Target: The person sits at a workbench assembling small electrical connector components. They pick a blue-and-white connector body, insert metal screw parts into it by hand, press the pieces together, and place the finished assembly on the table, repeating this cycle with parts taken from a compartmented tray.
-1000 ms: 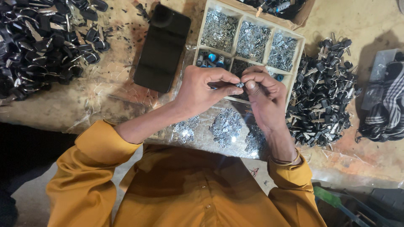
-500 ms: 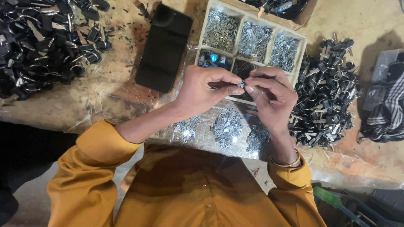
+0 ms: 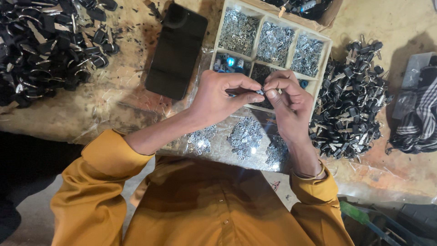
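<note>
My left hand [image 3: 218, 98] and my right hand [image 3: 286, 102] meet fingertip to fingertip above a wooden compartment tray [image 3: 325, 52]. Between the fingertips they pinch one small dark and silver metal part [image 3: 260, 92], mostly hidden by the fingers. The tray's far compartments hold heaps of small silver metal pieces [image 3: 274, 42]; a near compartment holds blue-tipped parts [image 3: 229, 63]. Three small piles of silver pieces [image 3: 245, 136] lie on clear plastic just under my wrists.
A black phone [image 3: 176, 50] lies face up left of the tray. A big heap of black key-like parts [image 3: 43, 45] fills the far left, another heap [image 3: 350, 100] sits right of the tray. A checked cloth [image 3: 416, 114] lies at the right edge.
Both hands stay together over the tray; the fingers have shifted slightly around the small part. Nothing else has moved.
</note>
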